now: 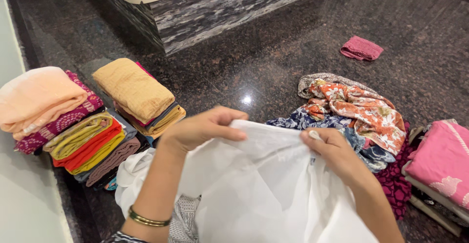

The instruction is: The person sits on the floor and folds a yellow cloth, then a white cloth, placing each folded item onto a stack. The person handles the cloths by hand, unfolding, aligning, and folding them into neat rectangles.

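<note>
Both hands' grip pinches white cloth (264,184) top edge.

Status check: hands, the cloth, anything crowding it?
Left hand and right hand both pinch the white cloth at its top edge. Loose heap of patterned clothes just beyond; folded stacks left.

Folded clothes (132,94) on granite floor (254,62)
</note>
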